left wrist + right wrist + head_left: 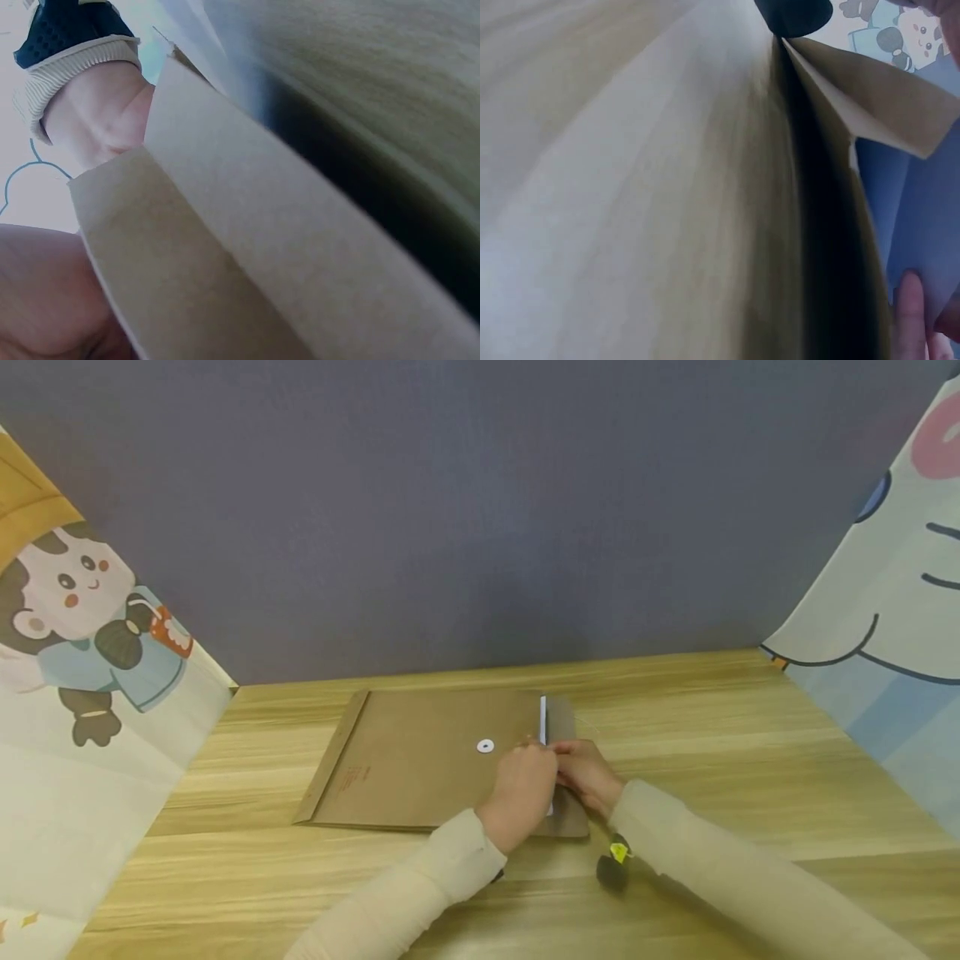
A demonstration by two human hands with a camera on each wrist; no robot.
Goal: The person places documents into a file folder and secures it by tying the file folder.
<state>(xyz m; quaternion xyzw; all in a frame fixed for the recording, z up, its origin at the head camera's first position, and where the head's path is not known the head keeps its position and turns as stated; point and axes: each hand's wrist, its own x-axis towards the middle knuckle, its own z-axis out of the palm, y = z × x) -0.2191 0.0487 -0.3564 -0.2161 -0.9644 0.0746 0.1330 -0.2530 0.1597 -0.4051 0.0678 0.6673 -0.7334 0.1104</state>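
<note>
A brown paper document envelope (427,752) lies on the table, its white button (485,746) facing up and its opening to the right. The white edge of paper (543,714) shows at that opening; the right wrist view has pale sheets (930,217) inside the folds. My left hand (520,789) bends over the opening, curled fingers gripping the envelope's edge. Close against it, my right hand (588,774) pinches at the paper, a fingertip (910,304) lying along the sheet. Most fingertips are hidden in the head view. The side fold (217,247) stands spread out in the left wrist view.
A wood-grain table (225,860) carries the envelope. A thin string (588,724) trails beyond the flap. Near the right cuff is a dark piece with a yellow mark (618,850). A grey wall (487,527) rises behind, with cartoon-printed sheets (90,610) at the sides.
</note>
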